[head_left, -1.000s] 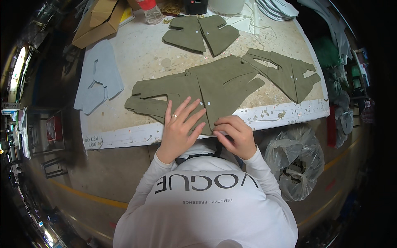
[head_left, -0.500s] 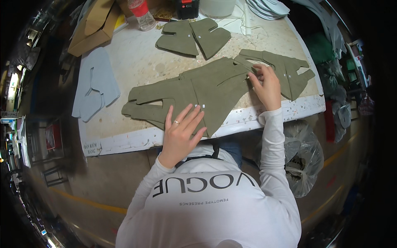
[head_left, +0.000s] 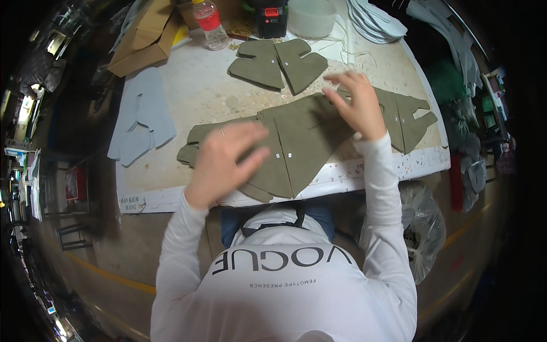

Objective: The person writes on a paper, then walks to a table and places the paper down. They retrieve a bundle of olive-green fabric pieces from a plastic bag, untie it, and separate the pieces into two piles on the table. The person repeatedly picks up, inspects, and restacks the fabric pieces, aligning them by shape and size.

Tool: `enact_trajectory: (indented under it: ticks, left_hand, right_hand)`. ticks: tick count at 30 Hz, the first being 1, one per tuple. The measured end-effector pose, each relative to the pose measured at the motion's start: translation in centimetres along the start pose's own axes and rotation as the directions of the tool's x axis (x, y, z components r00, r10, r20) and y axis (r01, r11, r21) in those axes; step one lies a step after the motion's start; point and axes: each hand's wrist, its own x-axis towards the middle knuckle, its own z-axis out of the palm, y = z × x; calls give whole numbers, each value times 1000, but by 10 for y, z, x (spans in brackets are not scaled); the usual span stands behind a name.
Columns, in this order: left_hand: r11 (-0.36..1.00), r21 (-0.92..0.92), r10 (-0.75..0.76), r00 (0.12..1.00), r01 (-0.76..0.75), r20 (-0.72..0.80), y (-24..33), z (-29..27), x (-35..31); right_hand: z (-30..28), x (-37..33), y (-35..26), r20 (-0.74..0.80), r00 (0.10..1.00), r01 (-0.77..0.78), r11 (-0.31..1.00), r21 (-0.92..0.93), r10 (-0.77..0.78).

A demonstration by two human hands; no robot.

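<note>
Large olive-green cut fabric pieces (head_left: 296,128) lie spread in front of me, with small white stickers at their middle seam. My left hand (head_left: 225,162), smeared by motion, is raised over their left part, thumb apart from the fingers and nothing visible in it. That hand hides some of the notched left end. Over the right end hovers my right hand (head_left: 359,108), open, its fingers spread and holding nothing. Partly behind it, smaller olive pieces (head_left: 407,122) with a notched end lie at the right. A pair of olive pieces (head_left: 256,68) rests farther back.
Grey-blue fabric pieces (head_left: 142,125) lie on the left of the white table (head_left: 165,194). Along the back stand a cardboard box (head_left: 142,43), a bottle with a red label (head_left: 211,25), a black case (head_left: 270,20), a translucent tub (head_left: 311,20) and stacked pale pieces (head_left: 376,23).
My left hand has lifted off the fabric and moved left. My right hand has let go of the fabric edge and risen slightly, its fingers spreading. The view has shifted a little.
</note>
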Motion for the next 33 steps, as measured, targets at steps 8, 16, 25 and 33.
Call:
enact_trajectory:
  ticks: [8, 16, 25, 33]
  left_hand:
    - [919, 230, -290, 945, 320, -154, -128, 24, 113]
    - [937, 177, -221, 903, 302, -368, -155, 55, 109]
    - [865, -379, -445, 852, 330, -276, -153, 58, 118]
    - [946, 75, -267, 892, 314, -364, -167, 64, 115]
  right_hand:
    - [79, 71, 61, -97, 974, -224, 941, -252, 205]
    - [76, 65, 64, -163, 983, -119, 967, -224, 83]
    - [80, 64, 57, -192, 959, -233, 966, -108, 210]
    - [84, 60, 65, -186, 963, -227, 956, -186, 192]
